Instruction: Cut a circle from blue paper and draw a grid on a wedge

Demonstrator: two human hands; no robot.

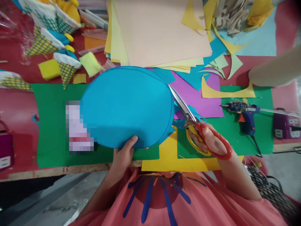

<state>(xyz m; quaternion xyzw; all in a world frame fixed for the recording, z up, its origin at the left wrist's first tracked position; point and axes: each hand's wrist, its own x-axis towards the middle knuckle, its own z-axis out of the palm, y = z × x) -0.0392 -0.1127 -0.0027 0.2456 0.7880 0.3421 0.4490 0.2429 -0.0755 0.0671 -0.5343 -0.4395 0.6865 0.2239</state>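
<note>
A large blue oval sheet [129,106], looking like paper or felt, is held up over the table. My left hand [124,152] pinches its lower edge, thumb on top and the other fingers mostly hidden underneath. A darker line runs just inside the rim, and a pointed scrap juts out at the lower right. My right hand [204,138] grips scissors [185,110] with one red and one yellow handle. Their blades point up and left, with the tips at the oval's right edge. Thin blue offcuts [194,113] lie behind the scissors, close to my right fingers.
Green sheets [56,131] cover the front of the table. A blue glue gun [248,119] lies right, its cord hanging over the edge. Behind are stacked pale sheets [162,34], a yellow offcut [228,91] and a cream roll [272,70]. Cone-shaped crafts [67,67] sit left.
</note>
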